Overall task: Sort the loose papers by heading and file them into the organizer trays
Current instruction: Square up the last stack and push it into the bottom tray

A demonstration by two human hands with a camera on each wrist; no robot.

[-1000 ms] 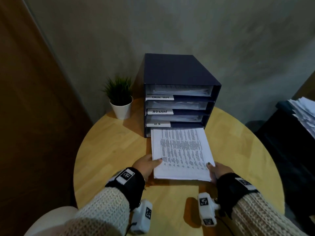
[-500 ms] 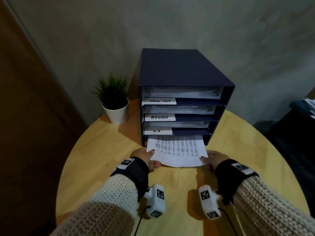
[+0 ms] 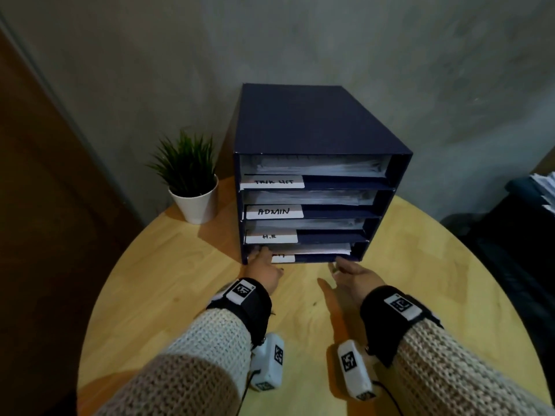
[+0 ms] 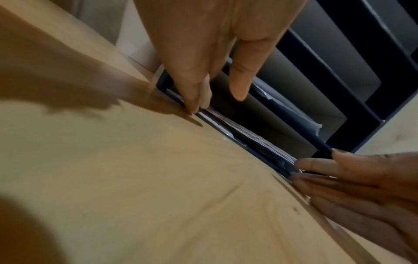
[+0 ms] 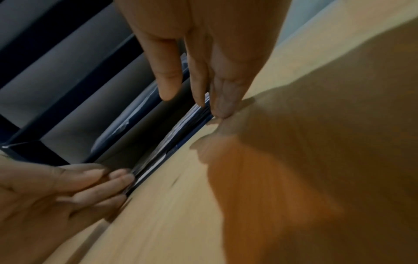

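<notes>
A dark blue organizer (image 3: pixel 315 121) stands at the back of the round table, its trays labelled TASK LIST, ADMIN and H.R; my hand covers the lowest label. The printed paper stack (image 3: pixel 318 250) lies inside the bottom tray, only its front edge showing. My left hand (image 3: pixel 264 267) reaches to that tray's left end, straight fingers (image 4: pixel 194 105) touching the stack's edge (image 4: pixel 260 141). My right hand (image 3: pixel 353 273) is at the tray's right end, fingers (image 5: pixel 218 107) straight against the paper edge (image 5: pixel 181 128). Neither hand grips anything.
A small potted plant (image 3: pixel 192 178) in a white pot stands left of the organizer. The wooden table (image 3: pixel 180 280) ends in a curved edge on both sides. Dark furniture with a pile of papers (image 3: pixel 545 187) sits at the far right. A grey wall is close behind.
The paper stack has slid from the tabletop fully into the bottom tray. Both hands moved forward with it and let go of its corners; their fingertips now rest at the tray's front.
</notes>
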